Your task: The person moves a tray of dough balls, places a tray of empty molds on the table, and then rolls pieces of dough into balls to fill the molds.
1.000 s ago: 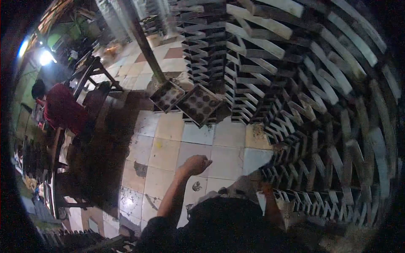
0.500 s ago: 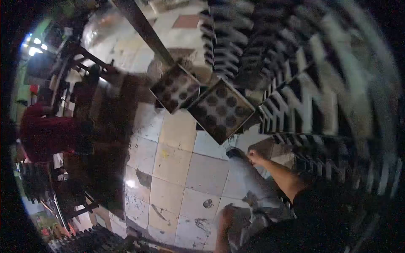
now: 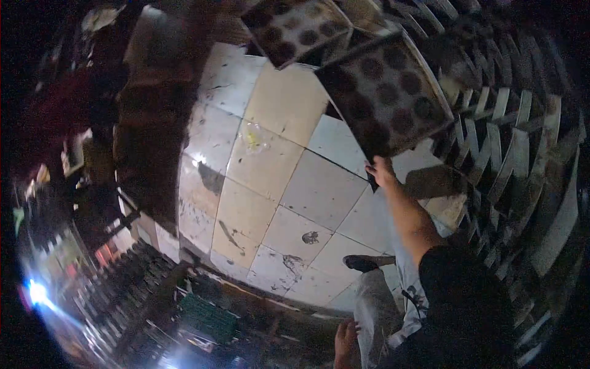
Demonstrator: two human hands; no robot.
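Right hand [image 3: 381, 172] is gripping the lower corner of a square dimpled tray [image 3: 386, 92], which leans tilted against the stacked slats [image 3: 522, 147] above the tiled floor [image 3: 270, 184]. A second tray [image 3: 295, 27] sits beside it. Left hand isn't visible.

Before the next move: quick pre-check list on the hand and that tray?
1. Right hand on the near corner of the tray: ok, fingers at its edge.
2. Grip fully closed on the tray: cannot tell, fingers too dark.
3. Left hand in view: not ok, not visible.
4. Second tray beside it: ok, apart from the hand.
5. Floor under the tray bare of things: ok.
6. Stacked slats close on the right: not ok, tight beside the tray.
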